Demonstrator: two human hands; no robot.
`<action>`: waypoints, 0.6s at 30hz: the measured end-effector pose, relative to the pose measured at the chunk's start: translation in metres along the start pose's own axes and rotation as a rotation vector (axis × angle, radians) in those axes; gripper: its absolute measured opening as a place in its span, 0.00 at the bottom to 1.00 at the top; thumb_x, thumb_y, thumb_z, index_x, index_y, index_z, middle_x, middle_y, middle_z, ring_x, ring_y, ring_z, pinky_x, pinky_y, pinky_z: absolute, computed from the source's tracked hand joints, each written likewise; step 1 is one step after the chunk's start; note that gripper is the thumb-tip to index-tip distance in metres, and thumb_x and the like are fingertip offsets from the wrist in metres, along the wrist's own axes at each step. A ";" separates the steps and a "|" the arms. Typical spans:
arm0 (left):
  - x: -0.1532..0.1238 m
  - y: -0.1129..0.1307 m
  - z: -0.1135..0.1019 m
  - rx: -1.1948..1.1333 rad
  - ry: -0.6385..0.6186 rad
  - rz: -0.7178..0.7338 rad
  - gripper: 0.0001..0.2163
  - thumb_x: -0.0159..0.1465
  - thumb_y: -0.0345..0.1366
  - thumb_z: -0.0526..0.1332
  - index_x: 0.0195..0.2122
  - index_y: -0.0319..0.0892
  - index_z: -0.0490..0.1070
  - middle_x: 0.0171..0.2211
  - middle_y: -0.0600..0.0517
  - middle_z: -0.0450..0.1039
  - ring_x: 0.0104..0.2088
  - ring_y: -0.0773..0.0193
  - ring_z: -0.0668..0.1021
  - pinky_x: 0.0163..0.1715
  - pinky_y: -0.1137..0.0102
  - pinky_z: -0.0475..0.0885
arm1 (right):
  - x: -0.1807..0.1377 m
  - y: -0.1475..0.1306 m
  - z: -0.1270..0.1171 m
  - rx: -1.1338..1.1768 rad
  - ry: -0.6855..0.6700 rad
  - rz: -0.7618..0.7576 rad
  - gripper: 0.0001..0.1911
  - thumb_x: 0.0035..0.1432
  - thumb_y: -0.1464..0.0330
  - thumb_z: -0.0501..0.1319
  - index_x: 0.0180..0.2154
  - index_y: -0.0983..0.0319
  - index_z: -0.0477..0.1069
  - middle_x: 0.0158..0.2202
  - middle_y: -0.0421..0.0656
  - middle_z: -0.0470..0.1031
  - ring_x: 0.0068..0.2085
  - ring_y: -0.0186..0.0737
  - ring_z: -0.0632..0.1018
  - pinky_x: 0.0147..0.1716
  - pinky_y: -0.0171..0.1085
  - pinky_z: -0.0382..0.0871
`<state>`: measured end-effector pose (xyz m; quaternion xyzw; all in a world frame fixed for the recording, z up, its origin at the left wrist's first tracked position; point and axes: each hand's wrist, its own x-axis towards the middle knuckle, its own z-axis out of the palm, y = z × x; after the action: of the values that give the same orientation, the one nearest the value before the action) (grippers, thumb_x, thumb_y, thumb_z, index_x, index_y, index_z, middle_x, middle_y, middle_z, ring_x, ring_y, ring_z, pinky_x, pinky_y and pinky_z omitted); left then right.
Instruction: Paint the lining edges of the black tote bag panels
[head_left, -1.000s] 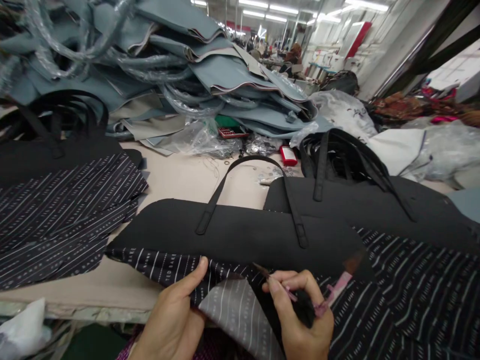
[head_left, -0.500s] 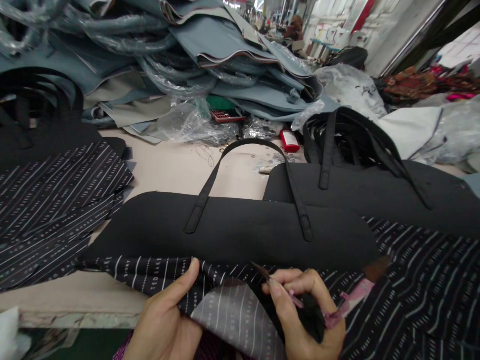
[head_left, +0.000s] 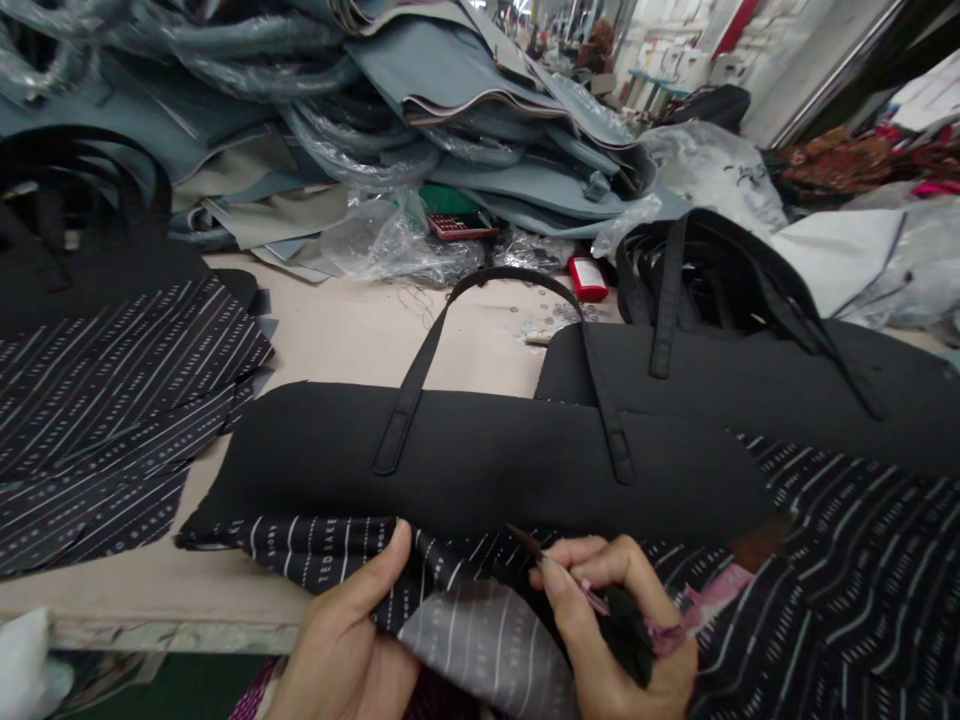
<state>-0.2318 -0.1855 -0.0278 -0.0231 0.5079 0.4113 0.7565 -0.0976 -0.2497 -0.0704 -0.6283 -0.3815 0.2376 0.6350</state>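
A black bag panel (head_left: pixel 487 465) with a looped strap handle (head_left: pixel 510 290) lies flat across the table in front of me. A black striped lining (head_left: pixel 330 545) hangs from its near edge, folded back to show a grey underside (head_left: pixel 487 650). My left hand (head_left: pixel 349 640) pinches that lining with the thumb pressed on top. My right hand (head_left: pixel 615 625) is closed round a small pair of pink-handled snips (head_left: pixel 592 600), whose dark tip points at the lining's seam near the panel's edge.
More striped lining pieces (head_left: pixel 112 400) are stacked at left. Black bags with straps (head_left: pixel 750 350) lie at right. Grey-blue panels and plastic wrap (head_left: pixel 420 110) are heaped behind. A red box (head_left: pixel 587 279) and small hardware lie mid-table. The table edge (head_left: pixel 150 630) runs near me.
The view has tilted down and shifted slightly. The bag panel and lining slid a little to the right under my left thumb. Both hands keep their grip.
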 end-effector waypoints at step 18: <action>0.005 -0.003 -0.009 0.032 -0.024 0.043 0.21 0.63 0.33 0.65 0.58 0.42 0.73 0.51 0.44 0.78 0.55 0.47 0.76 0.57 0.55 0.74 | -0.001 0.002 -0.006 0.179 0.110 0.037 0.13 0.60 0.70 0.65 0.27 0.60 0.64 0.27 0.38 0.71 0.27 0.35 0.74 0.30 0.37 0.76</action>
<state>-0.2354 -0.1889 -0.0369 0.0047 0.5059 0.4194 0.7538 -0.0928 -0.2537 -0.0721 -0.5880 -0.3117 0.2476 0.7041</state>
